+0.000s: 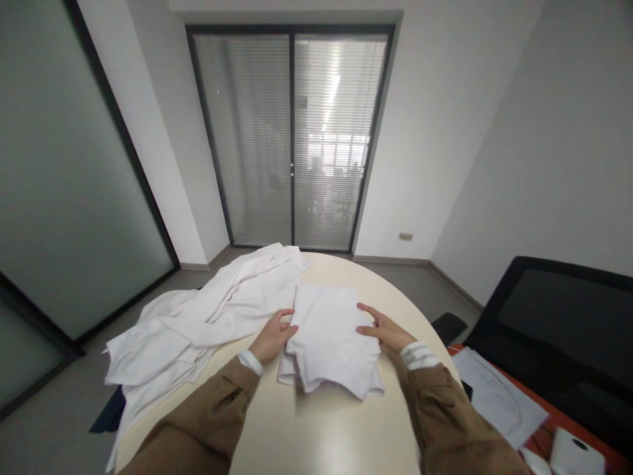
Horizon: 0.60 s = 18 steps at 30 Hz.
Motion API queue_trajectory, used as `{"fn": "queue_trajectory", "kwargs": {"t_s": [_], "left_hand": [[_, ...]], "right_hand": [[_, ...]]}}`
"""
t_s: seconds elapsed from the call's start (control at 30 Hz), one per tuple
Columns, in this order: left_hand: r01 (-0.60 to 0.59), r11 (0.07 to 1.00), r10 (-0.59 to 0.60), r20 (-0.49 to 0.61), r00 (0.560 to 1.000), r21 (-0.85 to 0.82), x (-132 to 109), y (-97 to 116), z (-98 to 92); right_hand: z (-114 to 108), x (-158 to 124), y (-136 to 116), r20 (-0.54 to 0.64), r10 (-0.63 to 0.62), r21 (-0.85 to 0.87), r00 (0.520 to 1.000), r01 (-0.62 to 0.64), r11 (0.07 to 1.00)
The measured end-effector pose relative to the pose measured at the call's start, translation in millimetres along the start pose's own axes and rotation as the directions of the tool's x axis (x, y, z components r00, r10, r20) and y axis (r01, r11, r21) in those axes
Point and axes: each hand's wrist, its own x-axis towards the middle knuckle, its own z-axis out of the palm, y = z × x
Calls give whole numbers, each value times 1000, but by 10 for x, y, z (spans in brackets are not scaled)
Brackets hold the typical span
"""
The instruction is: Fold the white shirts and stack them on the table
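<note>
A folded white garment (pixel 329 336) is in front of me over the round table, its layers uneven along the near edge. My left hand (pixel 274 335) grips its left side, with the thumb on top and the fingers at the edge. On the opposite side, my right hand (pixel 388 328) has hold of the right edge between thumb and fingers. The near hem sags a little and casts a shadow on the tabletop. What kind of garment it is cannot be made out.
A loose heap of white garments (pixel 198 323) covers the left side of the cream table (pixel 341 442) and hangs over its edge. At right stand a black mesh chair (pixel 558 330) and a red surface with papers (pixel 499 389) and a white device (pixel 576 455). Glass doors (pixel 291 138) close the back.
</note>
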Motion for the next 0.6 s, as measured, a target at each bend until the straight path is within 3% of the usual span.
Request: {"fn": "queue_trajectory", "kwargs": {"t_s": [0.13,0.27,0.43,0.6], "left_hand": [[-20,962,24,-13,1000,271,-41,-8,-23],[-34,871,52,-23,998,490,-97,-27,-7],[39,874,-69,43,997,485,-159,75,-39],[65,878,-162,168,972,475,-207,156,-138]], "right_hand": [[-6,-54,5,146,-50,-41,988,56,998],[15,-76,4,203,-37,-111,979,61,992],[28,-125,-61,339,-94,-26,936,109,994],[25,-224,-171,451,8,-92,892,38,995]]}}
